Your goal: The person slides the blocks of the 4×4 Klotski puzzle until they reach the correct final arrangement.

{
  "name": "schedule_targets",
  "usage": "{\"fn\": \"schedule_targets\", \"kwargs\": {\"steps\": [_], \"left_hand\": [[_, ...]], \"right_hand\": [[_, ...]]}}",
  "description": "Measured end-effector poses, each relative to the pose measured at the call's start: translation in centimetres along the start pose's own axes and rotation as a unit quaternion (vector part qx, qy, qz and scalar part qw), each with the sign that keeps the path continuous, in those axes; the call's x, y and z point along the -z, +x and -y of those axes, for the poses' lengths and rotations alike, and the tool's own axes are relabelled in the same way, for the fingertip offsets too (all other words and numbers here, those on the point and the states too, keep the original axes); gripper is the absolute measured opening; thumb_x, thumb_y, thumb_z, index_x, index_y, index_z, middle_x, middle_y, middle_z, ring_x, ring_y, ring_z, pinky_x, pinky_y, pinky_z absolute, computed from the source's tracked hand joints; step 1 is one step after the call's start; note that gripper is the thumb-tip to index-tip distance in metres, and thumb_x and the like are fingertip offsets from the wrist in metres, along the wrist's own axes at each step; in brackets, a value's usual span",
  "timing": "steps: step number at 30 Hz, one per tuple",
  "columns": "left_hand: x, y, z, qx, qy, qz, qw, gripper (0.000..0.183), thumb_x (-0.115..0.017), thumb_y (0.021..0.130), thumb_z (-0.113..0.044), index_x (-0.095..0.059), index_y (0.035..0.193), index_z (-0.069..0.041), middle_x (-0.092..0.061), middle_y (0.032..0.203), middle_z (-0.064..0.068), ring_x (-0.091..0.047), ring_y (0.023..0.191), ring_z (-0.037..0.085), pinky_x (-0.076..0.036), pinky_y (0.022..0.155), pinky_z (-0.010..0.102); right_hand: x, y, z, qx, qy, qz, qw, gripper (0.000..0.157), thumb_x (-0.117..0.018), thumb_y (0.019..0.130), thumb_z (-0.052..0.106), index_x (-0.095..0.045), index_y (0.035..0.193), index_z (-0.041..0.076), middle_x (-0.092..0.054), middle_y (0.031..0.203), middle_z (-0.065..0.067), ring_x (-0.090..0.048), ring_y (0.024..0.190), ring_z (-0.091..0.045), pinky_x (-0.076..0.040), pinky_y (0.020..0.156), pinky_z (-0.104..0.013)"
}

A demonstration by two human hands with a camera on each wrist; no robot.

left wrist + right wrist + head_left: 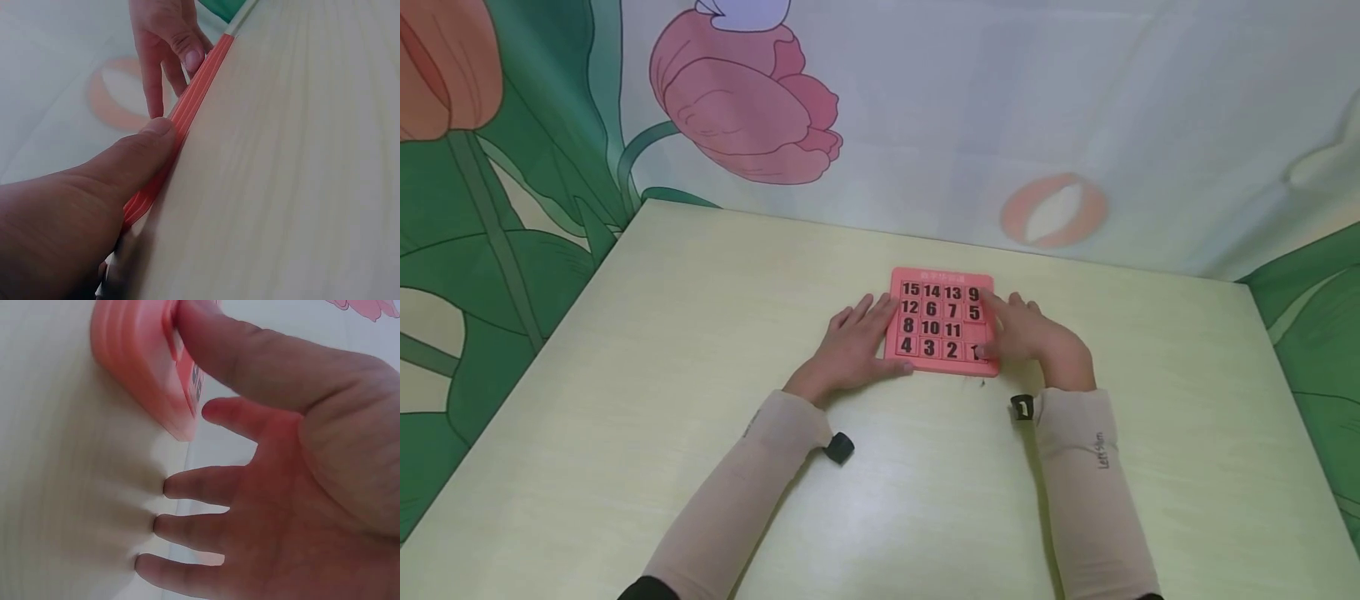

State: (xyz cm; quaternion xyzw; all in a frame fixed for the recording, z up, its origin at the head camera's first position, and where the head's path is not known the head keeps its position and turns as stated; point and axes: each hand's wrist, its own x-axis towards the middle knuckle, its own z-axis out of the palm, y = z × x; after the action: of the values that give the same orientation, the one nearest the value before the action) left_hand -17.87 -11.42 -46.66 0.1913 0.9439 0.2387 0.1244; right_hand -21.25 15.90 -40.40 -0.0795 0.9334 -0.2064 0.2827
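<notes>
A pink number sliding puzzle (942, 319) lies flat on the table, its tiles marked with black numbers. The gap among them is at the right end of the third row, below the 5 tile (974, 312). My left hand (855, 346) spans the lower left corner, extended fingers at the left side and thumb along the front edge. My right hand (1028, 332) is at the right side, fingers spread. Its thumb (240, 359) touches the lower right 1 tile and partly hides it; the index fingertip is beside the 9. Three other fingertips reach the table, beyond the frame.
The pale wooden table (925, 500) stretches around the puzzle. Behind it hangs a white cloth (970, 125) printed with flowers and leaves. Each wrist wears a small black device, the left one (839, 448) and the right one (1022, 407). A tiny dark speck lies before the puzzle.
</notes>
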Motion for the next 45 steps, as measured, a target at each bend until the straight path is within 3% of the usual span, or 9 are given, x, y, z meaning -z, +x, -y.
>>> {"fn": "schedule_targets", "kwargs": {"steps": [8,13,19,23,27,33,36,41,45], "left_hand": [[0.1,-0.1,-0.1,-0.002,0.003,-0.001,1.0,0.105,-0.062,0.09,-0.066,-0.007,0.164,-0.016,-0.006,0.169,0.001,0.004,0.154,0.022,0.001,0.121,0.046],[0.1,-0.1,-0.1,-0.004,0.003,0.0,1.0,0.105,-0.062,0.09,-0.066,-0.007,0.164,-0.016,-0.006,0.169,0.001,0.004,0.154,0.023,0.001,0.121,0.046],[0.1,-0.1,-0.1,-0.003,0.003,0.001,1.0,0.104,-0.061,0.091,-0.066,-0.006,0.164,-0.016,-0.005,0.169,0.001,0.005,0.154,0.023,0.002,0.121,0.045],[0.1,0.0,-0.1,-0.002,0.005,-0.001,1.0,0.104,-0.06,0.091,-0.067,-0.006,0.164,-0.017,-0.005,0.169,0.001,0.005,0.154,0.023,0.001,0.121,0.045],[0.1,0.1,-0.1,-0.001,0.011,0.001,0.9999,0.104,-0.06,0.091,-0.067,-0.006,0.164,-0.017,-0.005,0.169,0.001,0.005,0.154,0.022,0.001,0.121,0.045],[0.0,0.1,-0.1,0.001,0.017,0.006,0.9998,0.104,-0.06,0.091,-0.067,-0.006,0.164,-0.017,-0.004,0.169,0.001,0.006,0.154,0.021,0.001,0.121,0.045],[0.0,0.1,-0.2,-0.002,0.017,0.005,0.9998,0.104,-0.06,0.09,-0.068,-0.006,0.164,-0.017,-0.005,0.169,0.001,0.006,0.154,0.022,0.002,0.121,0.045],[0.1,0.1,-0.2,-0.001,0.014,0.006,0.9999,0.104,-0.06,0.091,-0.068,-0.006,0.164,-0.016,-0.005,0.169,0.001,0.007,0.154,0.022,0.002,0.121,0.045],[0.1,0.0,-0.2,0.002,0.014,0.009,0.9999,0.104,-0.06,0.091,-0.067,-0.007,0.164,-0.017,-0.004,0.169,0.0,0.007,0.154,0.022,0.001,0.121,0.045]], "right_hand": [[0.0,-0.3,0.0,0.029,0.0,-0.009,1.0,0.066,-0.069,0.093,0.018,-0.037,0.15,0.015,-0.016,0.162,-0.029,-0.002,0.147,-0.056,-0.011,0.108,-0.078],[0.2,-0.2,0.0,0.032,0.007,-0.008,0.999,0.05,-0.067,0.095,0.027,-0.044,0.139,0.015,-0.017,0.161,-0.03,-0.007,0.146,-0.056,-0.017,0.107,-0.077],[0.3,-0.1,0.2,0.044,0.006,-0.005,0.999,0.027,-0.063,0.098,0.029,-0.052,0.112,0.009,-0.023,0.159,-0.032,-0.009,0.146,-0.056,-0.017,0.11,-0.074],[0.3,0.0,0.3,0.044,0.027,-0.008,0.999,0.038,-0.064,0.099,0.03,-0.048,0.124,0.006,-0.027,0.159,-0.027,-0.004,0.148,-0.052,-0.011,0.113,-0.071],[0.1,0.1,0.3,0.034,0.033,-0.019,0.999,0.053,-0.064,0.099,0.031,-0.042,0.141,0.007,-0.03,0.158,-0.025,-0.011,0.148,-0.049,-0.015,0.113,-0.069],[-0.1,0.2,0.5,0.036,0.016,-0.026,0.999,0.032,-0.062,0.099,0.03,-0.052,0.119,0.007,-0.044,0.142,-0.026,-0.031,0.134,-0.048,-0.034,0.102,-0.066],[-0.2,0.3,0.5,0.033,0.019,-0.035,0.999,0.046,-0.061,0.099,0.033,-0.047,0.136,0.008,-0.043,0.142,-0.025,-0.034,0.132,-0.047,-0.033,0.104,-0.066],[-0.6,0.5,0.8,0.003,0.008,-0.052,0.999,0.082,-0.057,0.099,0.047,-0.014,0.163,0.017,-0.028,0.153,-0.029,-0.027,0.134,-0.049,-0.027,0.105,-0.073],[-1.0,0.6,1.1,-0.012,-0.008,-0.069,0.997,0.076,-0.057,0.099,0.051,-0.027,0.159,0.016,-0.035,0.141,-0.027,-0.031,0.124,-0.046,-0.029,0.1,-0.07]]}}
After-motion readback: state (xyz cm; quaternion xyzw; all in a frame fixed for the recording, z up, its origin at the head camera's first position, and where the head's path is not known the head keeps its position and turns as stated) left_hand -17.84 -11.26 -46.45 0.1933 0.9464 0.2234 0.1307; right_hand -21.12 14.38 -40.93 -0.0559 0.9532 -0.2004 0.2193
